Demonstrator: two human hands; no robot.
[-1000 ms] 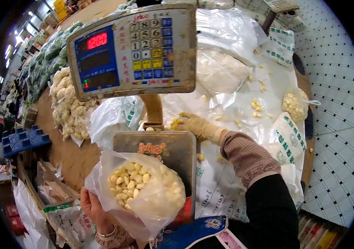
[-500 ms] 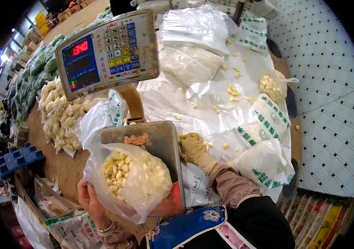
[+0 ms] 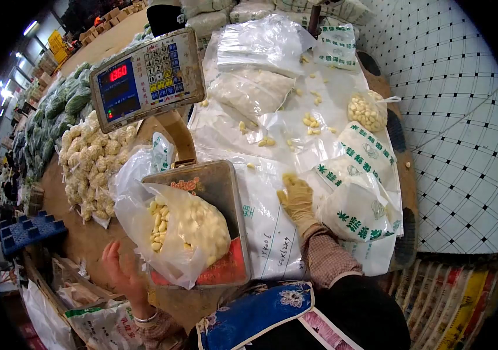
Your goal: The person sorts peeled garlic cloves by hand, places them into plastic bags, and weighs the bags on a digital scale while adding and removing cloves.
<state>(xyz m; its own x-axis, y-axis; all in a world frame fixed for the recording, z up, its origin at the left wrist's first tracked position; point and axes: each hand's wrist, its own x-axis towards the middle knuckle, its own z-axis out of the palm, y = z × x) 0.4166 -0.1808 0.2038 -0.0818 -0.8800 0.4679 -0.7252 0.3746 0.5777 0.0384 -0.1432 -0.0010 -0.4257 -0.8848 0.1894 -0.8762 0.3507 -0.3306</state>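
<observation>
A clear plastic bag of peeled garlic cloves lies on the scale's platform, its mouth open toward the left. The scale display shows red digits. My left hand, bare, is off the bag's left side with its fingers apart and nothing in them. My right hand, in a tan glove, is over the white sheeting right of the scale, fingers bent; whether it holds anything is unclear. Loose cloves are scattered beyond it.
White bags with green print lie right of my right hand. A tied bag of cloves sits at the table's right edge. Plastic bags are stacked at the back. Bagged garlic and a blue pallet are at left.
My left hand has let go of the bag and moved away from it. My right hand has moved from the scale's edge out over the sheeting. The displayed number has risen.
</observation>
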